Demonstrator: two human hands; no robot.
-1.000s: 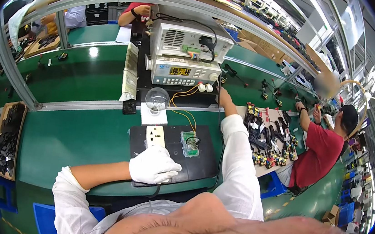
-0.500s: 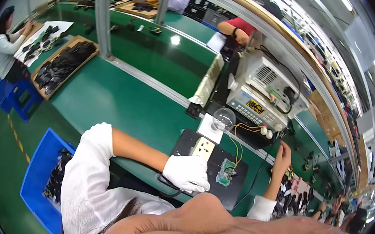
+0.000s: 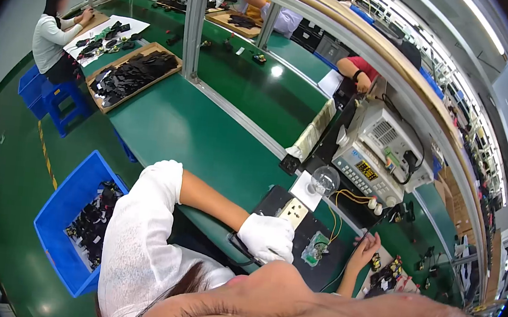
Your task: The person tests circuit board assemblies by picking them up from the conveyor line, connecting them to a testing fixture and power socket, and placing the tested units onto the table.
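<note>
My left hand (image 3: 267, 239), in a white glove, rests at the near edge of the black board (image 3: 334, 267) with its fingers curled; what they hold is hidden. A black cord (image 3: 237, 246) loops beside its wrist. Just beyond it, a cream power socket (image 3: 292, 212) is fixed on the board. A green circuit board (image 3: 315, 249) lies right of the socket, with yellow wires (image 3: 340, 214) running up from it. My right hand (image 3: 367, 248) is bare and raised past the board's right edge, its fingers apart and slightly bent, near a thin black cable.
A clear glass bulb (image 3: 324, 181) stands on a white block before a bench meter (image 3: 367, 170) with a lit display. A blue bin (image 3: 77, 223) of black parts sits at my left. Dark parts fill a tray (image 3: 111, 105). A seated person (image 3: 57, 32) works farther left.
The view has shifted, so the bench appears farther right and the blue bin shows more. My right hand has come down closer to the board, its fingers spreading. My left hand stays by the socket.
</note>
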